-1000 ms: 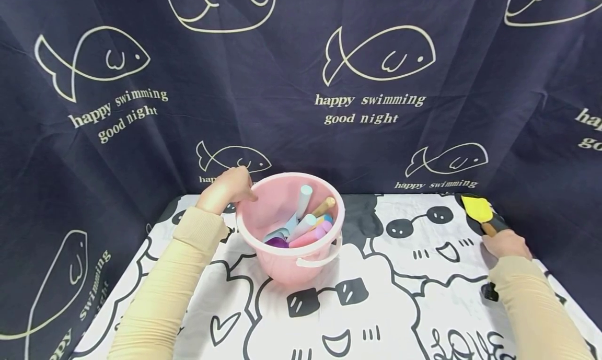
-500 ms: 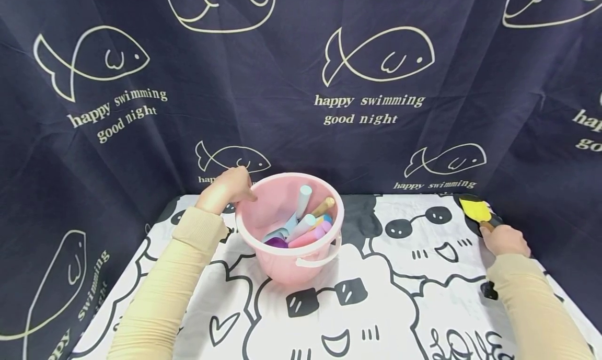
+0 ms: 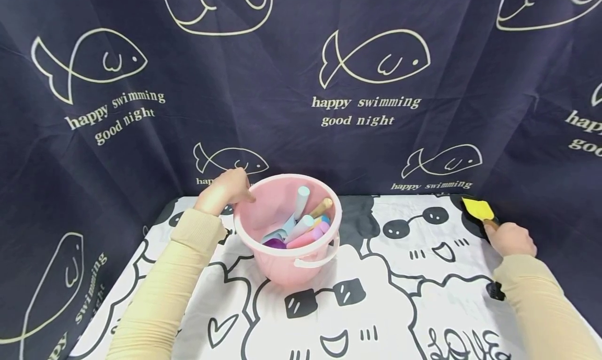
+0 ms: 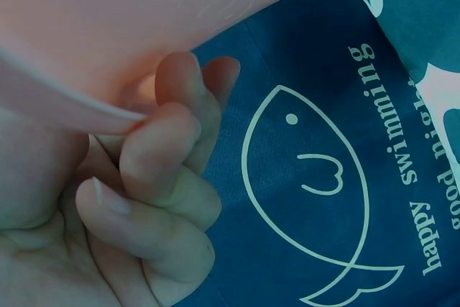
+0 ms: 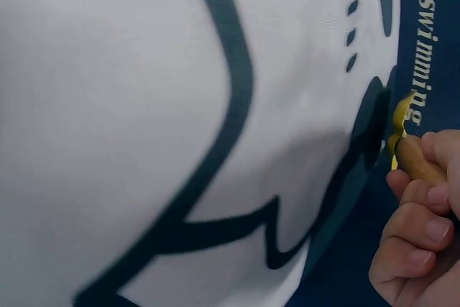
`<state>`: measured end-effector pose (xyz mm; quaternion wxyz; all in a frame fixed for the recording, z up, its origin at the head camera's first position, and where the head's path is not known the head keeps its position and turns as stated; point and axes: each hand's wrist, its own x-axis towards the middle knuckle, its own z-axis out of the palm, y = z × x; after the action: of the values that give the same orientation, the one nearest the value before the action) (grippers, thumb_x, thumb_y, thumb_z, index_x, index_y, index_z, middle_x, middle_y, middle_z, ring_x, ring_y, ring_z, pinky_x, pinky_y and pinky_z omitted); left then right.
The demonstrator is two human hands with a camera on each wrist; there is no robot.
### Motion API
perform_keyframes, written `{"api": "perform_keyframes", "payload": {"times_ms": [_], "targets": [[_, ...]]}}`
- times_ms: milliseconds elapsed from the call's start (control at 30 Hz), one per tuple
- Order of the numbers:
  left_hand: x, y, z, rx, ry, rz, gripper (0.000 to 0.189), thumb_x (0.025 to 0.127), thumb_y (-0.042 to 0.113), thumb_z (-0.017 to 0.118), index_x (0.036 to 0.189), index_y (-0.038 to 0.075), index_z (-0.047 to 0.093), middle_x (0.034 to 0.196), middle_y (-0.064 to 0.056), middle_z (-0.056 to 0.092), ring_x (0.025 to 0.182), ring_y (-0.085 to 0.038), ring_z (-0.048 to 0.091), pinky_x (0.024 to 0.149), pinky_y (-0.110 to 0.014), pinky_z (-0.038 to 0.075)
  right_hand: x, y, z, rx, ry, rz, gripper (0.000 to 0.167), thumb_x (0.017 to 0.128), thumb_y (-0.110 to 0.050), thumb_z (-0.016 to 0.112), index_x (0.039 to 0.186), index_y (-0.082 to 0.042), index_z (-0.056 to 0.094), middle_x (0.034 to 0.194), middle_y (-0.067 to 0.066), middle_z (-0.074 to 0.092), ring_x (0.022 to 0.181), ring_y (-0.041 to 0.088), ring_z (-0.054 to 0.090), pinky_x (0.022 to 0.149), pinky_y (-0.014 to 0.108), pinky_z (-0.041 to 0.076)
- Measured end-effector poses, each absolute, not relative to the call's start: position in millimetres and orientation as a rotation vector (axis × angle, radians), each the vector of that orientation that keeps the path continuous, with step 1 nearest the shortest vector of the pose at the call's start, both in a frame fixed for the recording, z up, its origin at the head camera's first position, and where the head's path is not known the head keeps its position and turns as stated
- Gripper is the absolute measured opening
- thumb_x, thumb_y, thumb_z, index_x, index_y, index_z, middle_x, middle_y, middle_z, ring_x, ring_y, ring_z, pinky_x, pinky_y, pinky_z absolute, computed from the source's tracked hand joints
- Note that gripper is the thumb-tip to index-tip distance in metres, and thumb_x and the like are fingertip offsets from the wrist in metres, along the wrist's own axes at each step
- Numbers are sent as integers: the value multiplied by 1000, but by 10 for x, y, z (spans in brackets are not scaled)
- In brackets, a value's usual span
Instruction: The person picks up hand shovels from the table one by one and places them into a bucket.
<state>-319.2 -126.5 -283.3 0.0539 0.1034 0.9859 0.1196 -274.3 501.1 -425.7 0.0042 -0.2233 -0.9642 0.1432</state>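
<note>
A pink bucket [image 3: 273, 263] stands on the cloth-covered table, left of the middle in the head view. My left hand [image 3: 228, 187] grips its left rim; in the left wrist view the fingers [image 4: 169, 152] curl round the bucket's edge. Inside lie several things with light blue, tan, pink and purple parts, among them an upright light blue handle [image 3: 302, 200]. At the far right, my right hand [image 3: 512, 240] holds a small yellow shovel [image 3: 478, 209] by its wooden handle [image 5: 417, 159]. The blade points away toward the back curtain. Most of the handle is hidden in the fist.
A dark blue curtain [image 3: 282, 88] with fish drawings rises behind the table and along both sides. The white table cloth [image 3: 376, 308] has black cartoon drawings. The bucket's white handle [image 3: 320, 258] hangs at its front right.
My right hand has shifted slightly to the right with the yellow shovel. The left hand keeps its grip on the bucket rim, and the head view has turned a little.
</note>
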Motion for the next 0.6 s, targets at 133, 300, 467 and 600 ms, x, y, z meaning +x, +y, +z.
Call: {"api": "perform_keyframes", "payload": {"times_ms": [133, 300, 467, 600], "targets": [[-3193, -1274, -2840, 320, 2996, 358, 23, 74, 25, 74, 82, 3, 72, 65, -4, 65, 57, -17, 59, 61, -31, 48, -2754, 5033, -4206, -660, -3015, 428, 68, 94, -49, 39, 83, 17, 53, 74, 36, 52, 66, 47, 54, 52, 47, 43], [-3201, -1280, -2856, 310, 2991, 370, 22, 74, 24, 74, 81, 4, 72, 62, -4, 64, 52, -15, 59, 58, -29, 48, -2757, 5010, -4101, -658, -3041, 402, 70, 93, -56, 37, 77, 10, 54, 65, 22, 50, 60, 35, 51, 49, 41, 41], [-3198, -1277, -2867, 301, 2989, 381, 24, 73, 25, 74, 83, 4, 71, 65, -4, 64, 56, -16, 59, 57, -29, 47, -2725, 4984, -3951, -598, -3003, 398, 72, 90, -59, 40, 77, 10, 56, 66, 25, 52, 59, 36, 52, 47, 41, 40], [-3199, -1276, -2859, 303, 2988, 379, 22, 73, 25, 74, 80, 5, 71, 63, -4, 64, 53, -15, 59, 56, -28, 47, -2708, 4973, -3822, -535, -2967, 381, 73, 86, -62, 43, 78, 9, 59, 68, 28, 54, 59, 38, 54, 45, 42, 39]]}}
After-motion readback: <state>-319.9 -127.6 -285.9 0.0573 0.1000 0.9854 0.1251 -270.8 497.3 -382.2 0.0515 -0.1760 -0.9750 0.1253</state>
